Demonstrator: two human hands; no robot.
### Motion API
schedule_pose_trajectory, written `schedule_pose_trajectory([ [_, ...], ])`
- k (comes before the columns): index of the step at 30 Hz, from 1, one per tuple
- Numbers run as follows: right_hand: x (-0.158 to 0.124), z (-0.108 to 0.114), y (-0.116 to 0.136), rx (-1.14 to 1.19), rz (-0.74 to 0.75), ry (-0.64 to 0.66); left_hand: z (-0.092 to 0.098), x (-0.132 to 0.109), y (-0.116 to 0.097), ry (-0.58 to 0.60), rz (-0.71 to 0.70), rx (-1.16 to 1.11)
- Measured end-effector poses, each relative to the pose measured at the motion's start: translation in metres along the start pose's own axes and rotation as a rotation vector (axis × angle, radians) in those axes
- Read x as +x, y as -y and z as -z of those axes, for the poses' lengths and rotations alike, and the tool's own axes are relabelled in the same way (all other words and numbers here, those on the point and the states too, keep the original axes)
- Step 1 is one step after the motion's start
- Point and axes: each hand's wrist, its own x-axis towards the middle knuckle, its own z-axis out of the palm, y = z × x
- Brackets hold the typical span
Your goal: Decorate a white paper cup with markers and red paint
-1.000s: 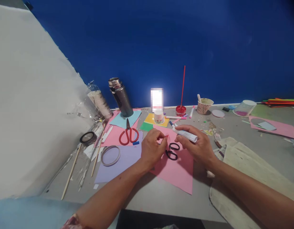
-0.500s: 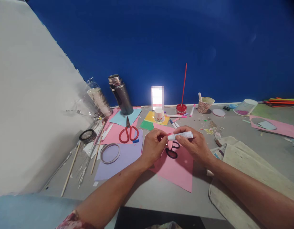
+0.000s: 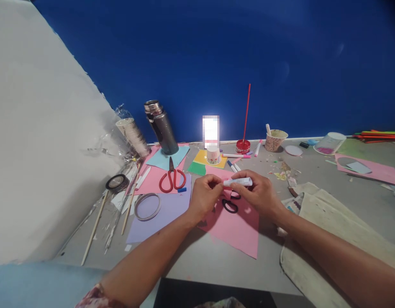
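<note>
My right hand (image 3: 260, 190) is closed around a white-barrelled marker (image 3: 239, 182), held nearly level with its left end at my left fingertips. My left hand (image 3: 206, 194) is pinched shut on a small pink paper piece (image 3: 227, 193), mostly hidden by the fingers and the marker. Below them, black-handled scissors (image 3: 230, 206) lie on a pink sheet (image 3: 239, 231), their blades out of sight. Left of my left hand are red-handled scissors (image 3: 172, 179) and a small blue cap (image 3: 182, 190).
A dark flask (image 3: 163, 132), stacked paper cups (image 3: 132, 136) and a decorated cup (image 3: 213, 155) stand at the back. Tape rolls (image 3: 148, 207) and wooden sticks (image 3: 94, 229) lie left. A red stand with a rod (image 3: 243, 146) is behind; a beige cloth (image 3: 332, 239) lies right.
The marker and my right hand have shifted slightly left, toward my left fingers. The pink paper piece, hanging lower before, now shows less between my hands.
</note>
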Motion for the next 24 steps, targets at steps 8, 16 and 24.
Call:
schedule_pose_trajectory([
  [8, -0.002, -0.002, -0.009, -0.078, 0.15, -0.003, 0.002, 0.0, 0.003, -0.018, -0.051, 0.078],
  [16, 0.001, -0.001, -0.015, -0.183, 0.418, 0.018, 0.005, -0.001, 0.004, 0.028, -0.101, 0.178],
  [24, 0.002, 0.002, -0.007, -0.166, 0.31, 0.002, 0.005, -0.004, 0.008, 0.073, -0.243, 0.24],
])
